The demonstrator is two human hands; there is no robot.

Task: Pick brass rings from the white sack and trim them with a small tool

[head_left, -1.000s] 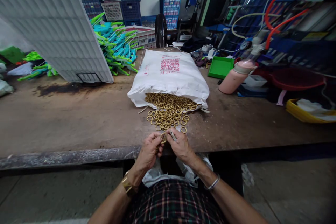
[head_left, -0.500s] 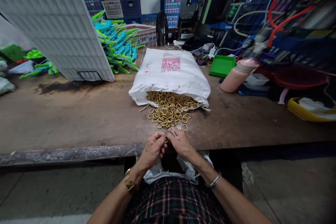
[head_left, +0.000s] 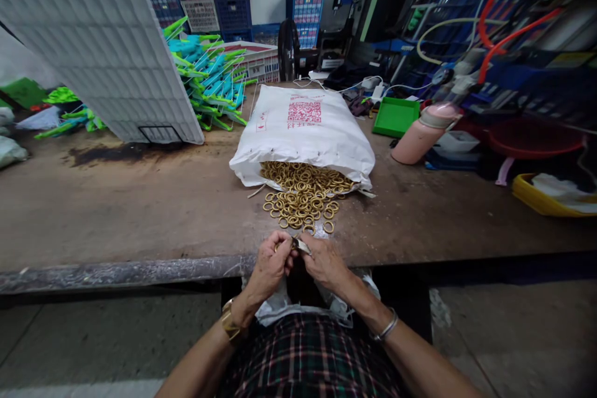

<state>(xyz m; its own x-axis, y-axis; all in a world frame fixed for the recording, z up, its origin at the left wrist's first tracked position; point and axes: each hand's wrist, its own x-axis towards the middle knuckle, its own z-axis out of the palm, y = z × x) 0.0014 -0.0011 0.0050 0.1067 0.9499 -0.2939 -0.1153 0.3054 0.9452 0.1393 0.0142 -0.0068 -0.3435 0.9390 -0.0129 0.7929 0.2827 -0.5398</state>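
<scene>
My left hand (head_left: 270,265) is closed, with a brass-coloured ring (head_left: 278,247) pinched in its fingers and partly hidden by them. My right hand (head_left: 325,260) grips a small knife-like tool (head_left: 303,247), pale with a dark part pointing at the left fingers; its exact kind is hard to make out. Both hands meet just over the table's front edge. In front of them a pile of loose brass-coloured rings (head_left: 298,205) spills from the open mouth of a white woven sack (head_left: 261,130) with red print, lying on its side.
On the brown table (head_left: 140,211), a tall white ribbed panel (head_left: 116,43) stands at left, beside a heap of green and blue plastic parts (head_left: 209,84). To the right are a green tray (head_left: 396,117), a pink bottle (head_left: 422,137) and a yellow basket (head_left: 550,202). Orange hoses (head_left: 485,25) hang beyond.
The tool in my right hand has turned, so its pale side and dark part show more, close against the left fingers. My right hand has dropped slightly. The sack and pile look unchanged.
</scene>
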